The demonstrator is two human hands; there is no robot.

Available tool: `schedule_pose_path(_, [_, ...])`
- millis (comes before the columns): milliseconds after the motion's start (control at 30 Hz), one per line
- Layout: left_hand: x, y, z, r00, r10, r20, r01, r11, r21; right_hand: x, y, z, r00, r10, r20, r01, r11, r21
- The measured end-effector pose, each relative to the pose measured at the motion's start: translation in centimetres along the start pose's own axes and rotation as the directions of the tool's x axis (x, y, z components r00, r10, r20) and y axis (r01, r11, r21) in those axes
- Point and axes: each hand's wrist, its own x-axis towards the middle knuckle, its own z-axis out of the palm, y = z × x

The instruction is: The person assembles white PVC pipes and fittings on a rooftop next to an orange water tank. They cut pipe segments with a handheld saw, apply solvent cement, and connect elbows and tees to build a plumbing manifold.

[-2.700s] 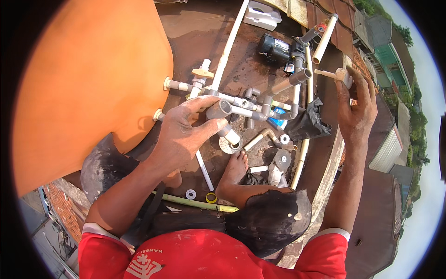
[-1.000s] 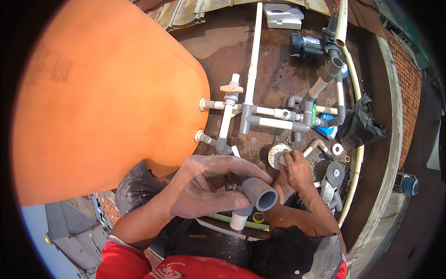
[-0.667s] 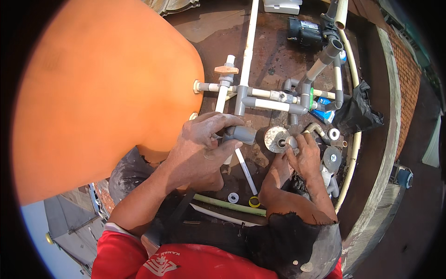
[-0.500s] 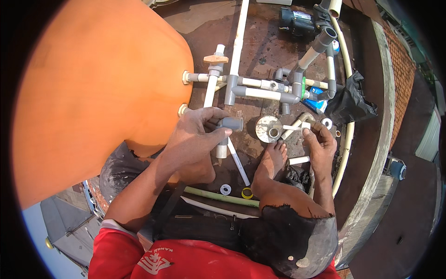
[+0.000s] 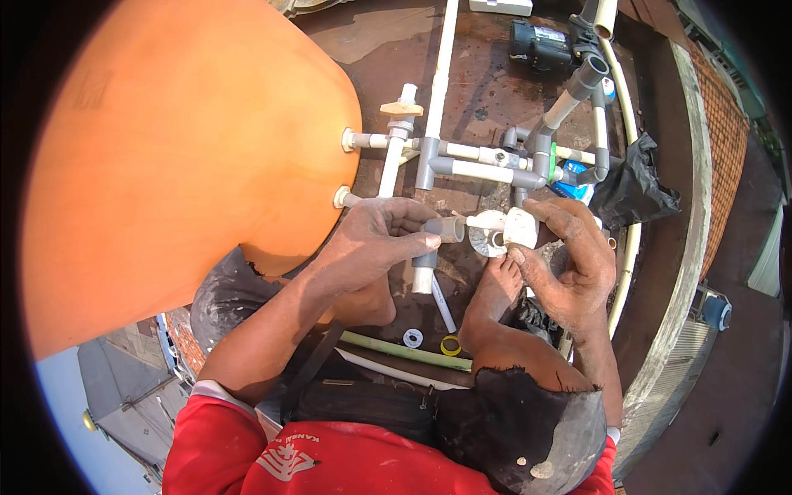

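My left hand is closed around a grey pipe fitting, its open mouth facing right. A short white pipe end shows below that hand, with a grey collar above it. In my right hand, thumb and fingers pinch a white cap. A pale stem reaches left from the cap towards the fitting's mouth; its tip lies close to the rim, and I cannot tell whether they touch. Partly hidden behind the cap stands a round white-topped can with a hole in its top.
A large orange tank fills the left. Ahead lie joined white and grey pipes, a valve with a tan handle, a black pump and a black plastic bag. Tape rolls lie near my feet.
My right hand has brought the white cap and its stem up and left, away from the can, to the grey fitting. The left hand keeps its hold, and the view has shifted slightly.
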Motion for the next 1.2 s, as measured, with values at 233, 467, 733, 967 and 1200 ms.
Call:
schedule_pose_path(233, [-0.1, 0.5, -0.3, 0.999, -0.047, -0.01, 0.046, 0.993, -0.105, 0.2, -1.5, -0.8, 0.998, 0.052, -0.032, -0.051, 0.998, 0.048])
schedule_pose_path(467, [-0.3, 0.1, -0.2, 0.999, 0.039, 0.024, -0.037, 0.995, -0.089, 0.9, -1.6, 0.6, 1.0, 0.006, -0.008, -0.006, 0.999, -0.052])
schedule_pose_path(733, [0.2, -1.0, -0.7, 0.989, 0.144, -0.033, -0.143, 0.988, 0.051, 1.0, 0.0, -0.4, 0.99, 0.094, 0.107, -0.101, 0.993, 0.067])
schedule_pose_path(967, [0.4, -0.7, -1.1, 0.979, 0.178, -0.097, -0.167, 0.979, 0.118, -3.8, 3.9, 0.8, 0.973, 0.219, 0.075, -0.192, 0.944, -0.267])
schedule_pose_path(1200, [-0.4, -0.2, -1.5, 0.967, 0.181, -0.18, -0.181, 0.983, 0.018, -9.6, 13.0, 7.3, 0.907, 0.296, 0.299, -0.093, 0.835, -0.542])
